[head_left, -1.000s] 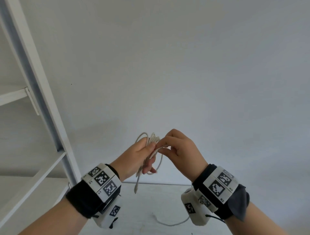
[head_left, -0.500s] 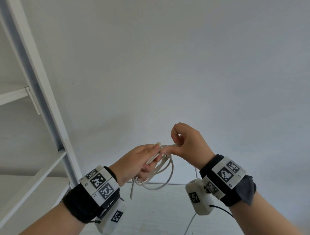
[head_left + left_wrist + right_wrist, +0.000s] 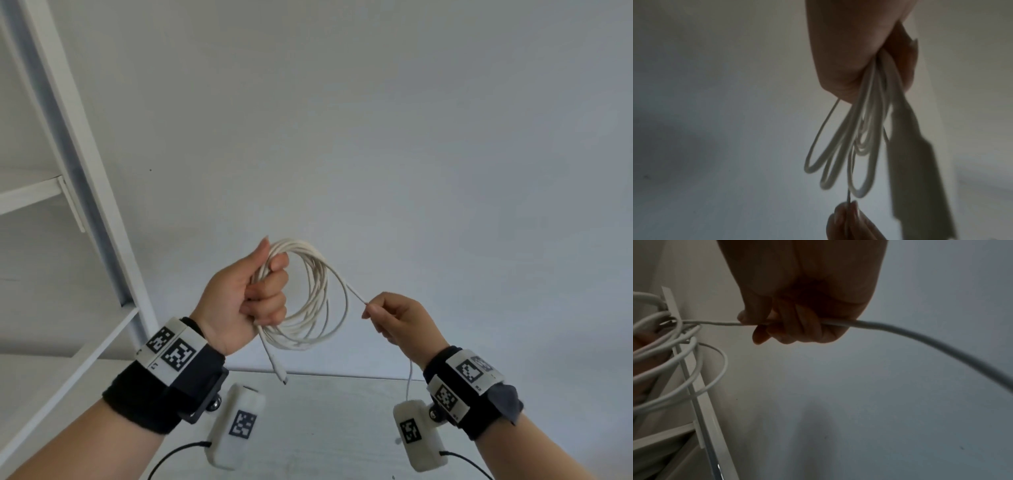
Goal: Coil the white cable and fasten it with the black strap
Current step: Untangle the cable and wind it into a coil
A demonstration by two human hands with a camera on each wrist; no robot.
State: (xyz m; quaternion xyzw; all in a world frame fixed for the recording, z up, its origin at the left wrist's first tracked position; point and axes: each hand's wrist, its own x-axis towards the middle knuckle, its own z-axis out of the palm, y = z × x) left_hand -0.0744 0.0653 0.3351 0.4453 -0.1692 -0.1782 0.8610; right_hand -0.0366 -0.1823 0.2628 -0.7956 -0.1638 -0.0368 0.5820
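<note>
Up in front of the wall, the left hand [image 3: 239, 301] is fisting round the white cable [image 3: 318, 301] coils while the right hand [image 3: 399, 320] is pinching its free run; left-wrist view: curled fingers [image 3: 906, 65] clamping loops; right-wrist view: strand passing through closed fingers [image 3: 789, 331]

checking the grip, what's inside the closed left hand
The left hand grips one side of the white cable loops, bunched together. How many strands, and whether anything else sits in the palm, is covered by the fingers.

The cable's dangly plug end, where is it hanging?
In the head view the plug end hangs below the left hand, which grips the white cable coil, just above the table edge.
</note>
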